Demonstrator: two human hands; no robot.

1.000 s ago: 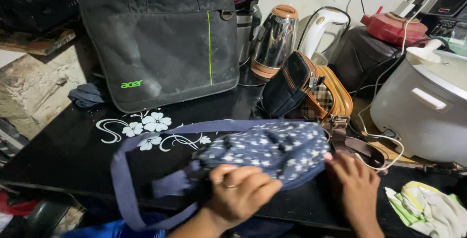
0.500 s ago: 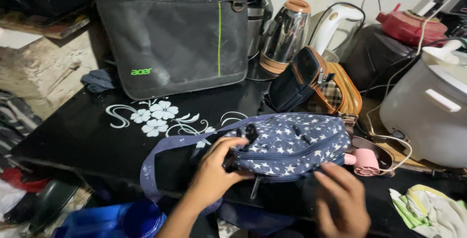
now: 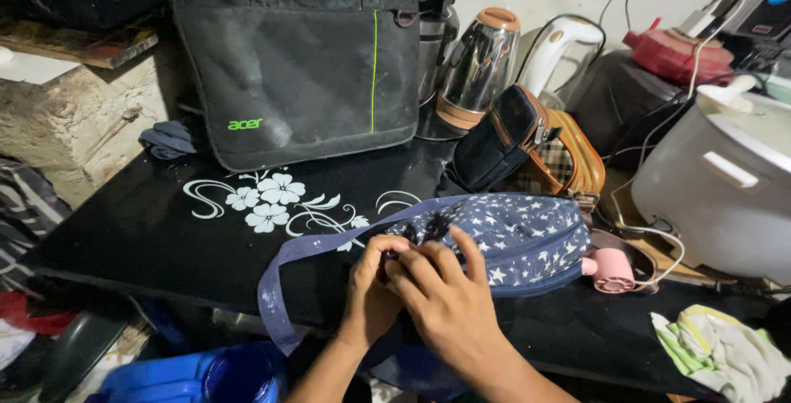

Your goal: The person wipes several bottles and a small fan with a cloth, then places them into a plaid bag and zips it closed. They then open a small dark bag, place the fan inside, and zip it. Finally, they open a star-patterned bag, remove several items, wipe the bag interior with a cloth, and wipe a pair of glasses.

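Star-print bag (image 3: 511, 234) lies near-centre on black table (image 3: 124, 230). Both hands bunched at its left end: left hand (image 3: 371, 296) grips the fabric, right hand (image 3: 449, 300) fingers pinch by the zip. Bag looks closed; zip work seems barely begun.

- Head view: single camera worn on the person's head, angled down and forward across a black table (image 3: 124, 222).
- Close range: both hands (image 3: 428, 300) fill the lower centre; a laptop bag (image 3: 297, 57) and kettle (image 3: 478, 65) line the far edge.
- No second view.
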